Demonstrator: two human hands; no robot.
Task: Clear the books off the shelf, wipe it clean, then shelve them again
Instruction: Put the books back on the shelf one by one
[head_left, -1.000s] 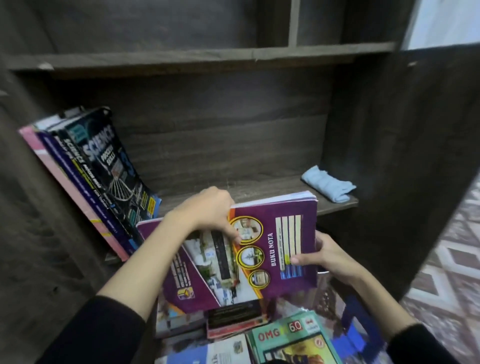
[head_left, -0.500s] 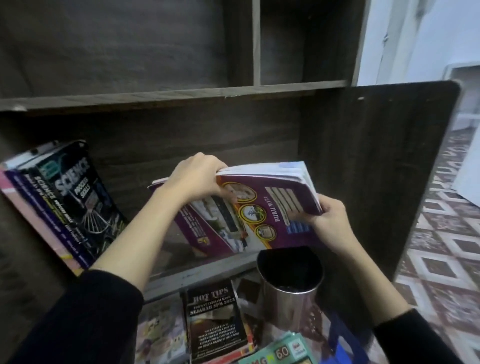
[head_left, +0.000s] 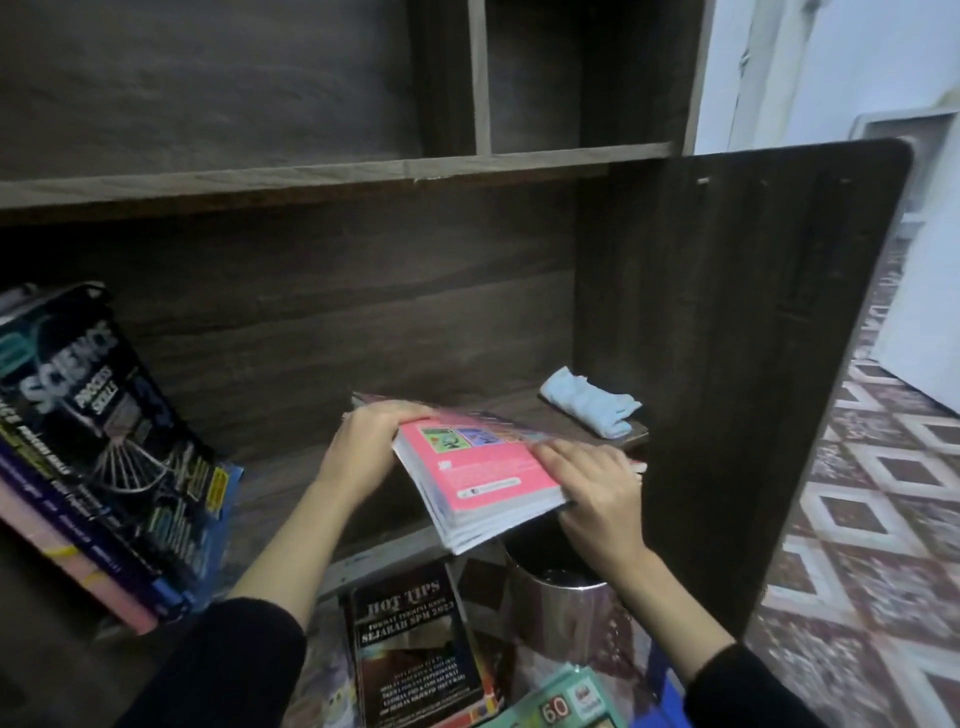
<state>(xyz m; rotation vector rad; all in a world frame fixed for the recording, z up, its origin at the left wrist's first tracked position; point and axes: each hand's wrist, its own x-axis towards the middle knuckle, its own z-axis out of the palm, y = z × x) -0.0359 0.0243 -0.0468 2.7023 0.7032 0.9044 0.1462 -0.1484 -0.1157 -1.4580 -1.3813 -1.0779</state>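
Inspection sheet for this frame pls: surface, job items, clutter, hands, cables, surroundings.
Surface: dark wood shelf, mostly bare.
Job's things: pink-covered book held flat over the shelf's right half; Science books leaning at left; blue cloth at back right.
Clutter: Hot Tips book and metal cup on the floor below.
Grippers: left hand and right hand grip the pink-covered book's ends.
Cables: nothing seen.
Surroundings: patterned floor tiles, white wall.

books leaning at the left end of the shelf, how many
3 that I can tell apart: the Science book in front, a dark blue book behind it and a pink book at the back. More may be hidden between them.
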